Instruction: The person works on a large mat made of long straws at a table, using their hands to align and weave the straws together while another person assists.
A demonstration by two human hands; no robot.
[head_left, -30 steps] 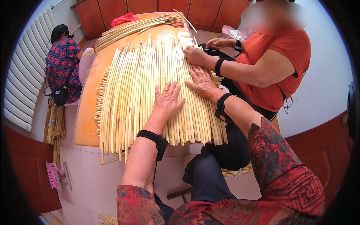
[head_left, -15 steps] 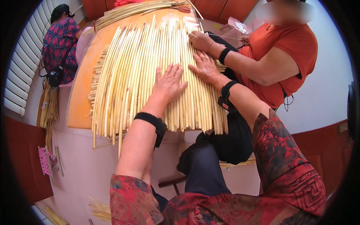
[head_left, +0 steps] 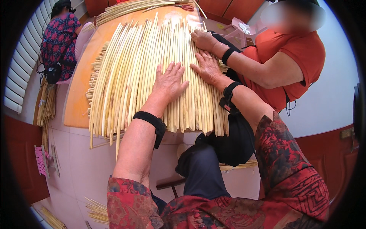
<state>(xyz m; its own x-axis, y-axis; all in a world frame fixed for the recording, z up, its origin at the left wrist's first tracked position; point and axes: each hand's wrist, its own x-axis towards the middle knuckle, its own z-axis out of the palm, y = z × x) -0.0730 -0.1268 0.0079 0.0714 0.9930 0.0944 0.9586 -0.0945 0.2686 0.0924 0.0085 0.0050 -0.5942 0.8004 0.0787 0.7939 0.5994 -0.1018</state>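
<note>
Pale yellow peeled stalks (head_left: 126, 84) lie side by side in a wide layer on an orange table (head_left: 78, 97), their near ends jutting past its front edge. Under this layer more stalks (head_left: 96, 68) run crosswise, their ends showing at the left. My left hand (head_left: 170, 83) rests flat on the middle of the layer, fingers spread. To its right my right hand (head_left: 209, 68) also lies flat, fingers apart, near the right edge of the stalks. Just beyond it a co-worker's hand (head_left: 204, 40) touches the stalks at the far right.
The co-worker in an orange shirt (head_left: 282, 57) sits at the table's right side. Another person (head_left: 59, 45) sits at the far left. Loose stalks (head_left: 129, 10) and red-handled scissors (head_left: 186, 7) lie at the table's far end. Stalk bundles (head_left: 46, 101) stand by the left wall.
Both my hands stay flat on the stalks in nearly the same places. The whole view has shifted slightly, and the co-worker on the right has leaned a little.
</note>
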